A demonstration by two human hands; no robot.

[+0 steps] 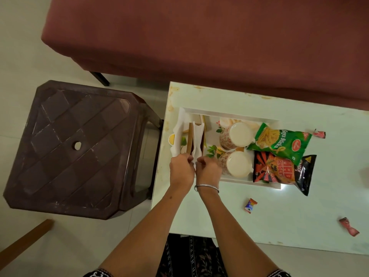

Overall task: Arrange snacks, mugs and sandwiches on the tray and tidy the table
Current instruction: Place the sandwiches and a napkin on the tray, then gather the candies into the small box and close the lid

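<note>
A white floral tray (229, 114) lies on the pale table (299, 216). Two patterned mugs (236, 136) (237, 164) stand in its middle. A green Soya Sticks packet (279, 141) and a black-orange Mad Angles packet (279, 171) lie at its right end, partly overhanging the rim. At the left end, brown-bread sandwiches (190, 139) stand on edge among white paper napkins (196, 136). My left hand (181, 169) pinches the near end of the left brown slice. Close beside it, my right hand (209, 168) pinches the near end of the right slice and napkin.
Three small sweet wrappers lie loose on the table: one beyond the tray's right end (319, 134), one in front of it (250, 205), one near the right front edge (348, 228). A brown plastic stool (73, 148) stands left of the table. A maroon sofa (199, 37) runs behind.
</note>
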